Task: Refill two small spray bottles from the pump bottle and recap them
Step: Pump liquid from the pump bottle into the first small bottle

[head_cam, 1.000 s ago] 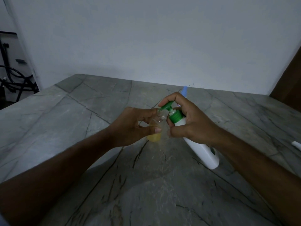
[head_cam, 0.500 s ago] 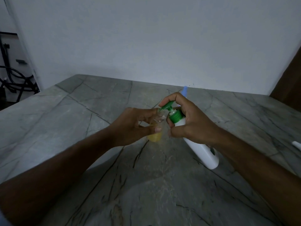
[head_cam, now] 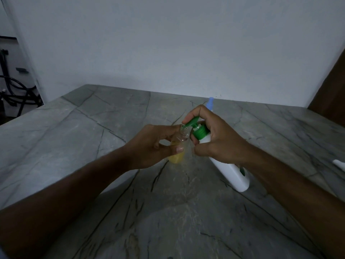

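My left hand [head_cam: 155, 144] grips a small clear spray bottle [head_cam: 178, 150], uncapped, with yellow liquid in its lower part. My right hand [head_cam: 218, 137] holds the white pump bottle [head_cam: 229, 172], tilted, its base low at the right. The index finger rests on the green pump head [head_cam: 195, 126], whose spout sits at the small bottle's open mouth. Behind my right hand the light blue top of another bottle [head_cam: 210, 101] pokes up; its body is hidden.
Everything happens over a grey veined stone table [head_cam: 93, 146] set against a white wall. A small white object [head_cam: 338, 163] lies at the right edge of the view. Dark cables and a stand [head_cam: 13, 90] are at the far left beyond the table.
The green pump head has risen a little and the spout sits closer over the small bottle's mouth. Both hands stay in almost the same place.
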